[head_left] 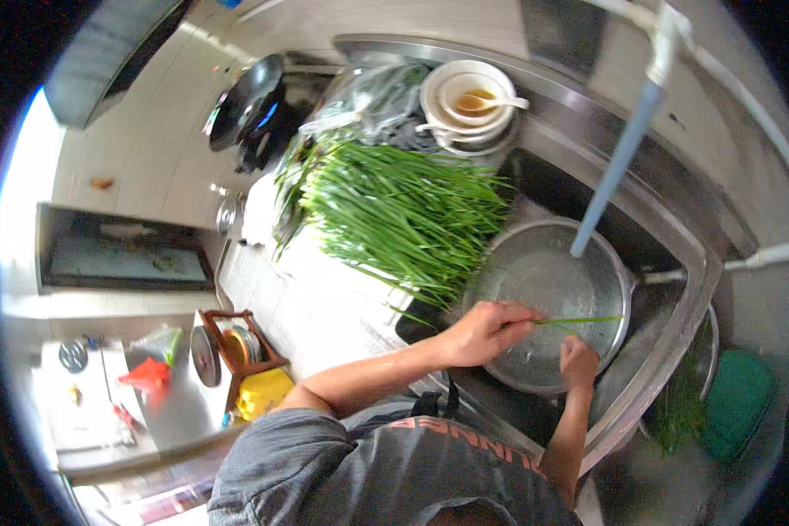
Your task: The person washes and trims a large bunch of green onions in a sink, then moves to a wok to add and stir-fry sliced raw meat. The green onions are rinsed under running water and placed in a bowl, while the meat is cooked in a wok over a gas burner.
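My left hand [489, 333] reaches over a round metal basin [552, 263] that stands in the sink, its fingers pinched on a thin green stalk [592, 320]. The stalk points right across the basin toward its far rim. Close by, my right hand [579, 361] is curled over the basin's near right side, just below the stalk and apart from it. Whatever its fingers hold, if anything, is hidden. A big heap of long green chives [394, 215] lies left of the basin, its tips reaching the sink edge.
A blue pipe [621, 167] hangs down over the basin. Beyond the chives are stacked white bowls [451, 88] with a spoon and a clear plastic bag [368, 96]. Right of the sink [675, 351], greens [682, 403] lie beside a green container [738, 405].
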The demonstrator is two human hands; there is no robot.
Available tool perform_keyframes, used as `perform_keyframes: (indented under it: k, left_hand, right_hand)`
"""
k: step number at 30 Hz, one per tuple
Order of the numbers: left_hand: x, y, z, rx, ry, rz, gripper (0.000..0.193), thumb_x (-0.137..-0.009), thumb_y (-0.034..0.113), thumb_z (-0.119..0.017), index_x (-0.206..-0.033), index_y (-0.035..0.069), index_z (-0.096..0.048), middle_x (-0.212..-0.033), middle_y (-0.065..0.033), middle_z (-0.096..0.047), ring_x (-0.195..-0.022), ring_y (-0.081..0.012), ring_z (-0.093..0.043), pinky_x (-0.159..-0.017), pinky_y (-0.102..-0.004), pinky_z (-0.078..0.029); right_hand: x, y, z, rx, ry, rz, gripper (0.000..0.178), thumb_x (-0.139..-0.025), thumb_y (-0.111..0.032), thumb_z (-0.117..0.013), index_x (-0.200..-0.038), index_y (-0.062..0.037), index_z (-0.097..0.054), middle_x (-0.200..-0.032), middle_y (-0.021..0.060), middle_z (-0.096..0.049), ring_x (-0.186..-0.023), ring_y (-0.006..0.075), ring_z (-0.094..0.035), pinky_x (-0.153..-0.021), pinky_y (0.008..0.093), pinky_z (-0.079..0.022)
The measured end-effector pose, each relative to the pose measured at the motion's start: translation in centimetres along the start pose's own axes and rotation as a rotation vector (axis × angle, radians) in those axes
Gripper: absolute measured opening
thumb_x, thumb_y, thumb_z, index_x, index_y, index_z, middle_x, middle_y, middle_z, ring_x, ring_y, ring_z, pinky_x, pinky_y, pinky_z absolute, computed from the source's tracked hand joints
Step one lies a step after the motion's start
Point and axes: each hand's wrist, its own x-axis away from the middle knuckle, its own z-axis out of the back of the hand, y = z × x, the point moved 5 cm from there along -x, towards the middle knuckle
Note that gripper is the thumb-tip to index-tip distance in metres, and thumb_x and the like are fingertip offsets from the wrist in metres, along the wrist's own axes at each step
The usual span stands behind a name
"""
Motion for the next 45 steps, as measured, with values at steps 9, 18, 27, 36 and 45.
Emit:
perform_keyframes:
  k: [9,18,27,36,45]
  left_hand:
    - [14.8,-2.6,20.0,-0.055,0.384,-0.05,0.016,-0.092,0.01,-0.057,-0.105,0.001,-0.057,-0.087,-0.0046,-0.062,-0.083,-0.0124,-0.061,-0.075,-0.0279,-0.05]
    - [20.8,-10.3,45.7,0.316,0.957,-0.395,0.014,-0.096,0.016,-0.053,-0.101,0.003,-0.055,-0.082,-0.0062,-0.063,-0.072,-0.0121,-0.059,-0.066,-0.0259,-0.048]
    - [18.9,-15.6,48.1,-0.949,1.168,-0.2,0.062,-0.075,0.007,-0.063,-0.132,-0.001,-0.04,-0.128,-0.0285,-0.044,-0.114,-0.0416,-0.046,-0.097,-0.0464,-0.039]
    - [25.4,-24.4,28.2,0.905,-0.042,0.443,0.029,-0.09,0.014,-0.06,-0.117,0.002,-0.056,-0.096,-0.0098,-0.066,-0.077,-0.0185,-0.064,-0.071,-0.0328,-0.055]
    - [17.4,-25.8,33.3,1.414,0.674,0.339,0.048,-0.089,0.007,-0.054,-0.132,0.001,-0.034,-0.104,-0.0107,-0.06,-0.085,-0.0215,-0.061,-0.085,-0.0408,-0.05]
  right_hand:
    - [2.3,-18.0,7.6,-0.025,0.236,0.253,0.023,-0.077,-0.002,-0.056,-0.1,-0.0046,-0.061,-0.095,0.0159,-0.06,-0.088,0.0376,-0.059,-0.072,0.0468,-0.049]
    - [1.9,-44.5,-7.0,0.199,0.117,0.75,0.053,-0.081,-0.019,-0.066,-0.128,-0.0035,-0.047,-0.123,0.0124,-0.049,-0.114,0.0308,-0.045,-0.089,0.0434,-0.042]
    - [-1.0,-49.0,-9.6,0.456,0.359,0.658,0.014,-0.077,-0.01,-0.058,-0.091,-0.0095,-0.054,-0.086,0.0062,-0.051,-0.087,0.0247,-0.052,-0.073,0.0382,-0.043]
    - [-6.0,-57.5,-2.9,0.293,0.446,0.71,0.063,-0.07,-0.024,-0.076,-0.124,-0.0066,-0.049,-0.12,0.0108,-0.05,-0.109,0.0289,-0.047,-0.092,0.0425,-0.037]
    - [-13.6,-59.6,-4.3,0.346,0.133,0.244,0.109,-0.06,-0.033,-0.085,-0.144,-0.0031,-0.022,-0.12,0.0187,-0.055,-0.115,0.0329,-0.047,-0.1,0.0457,-0.031]
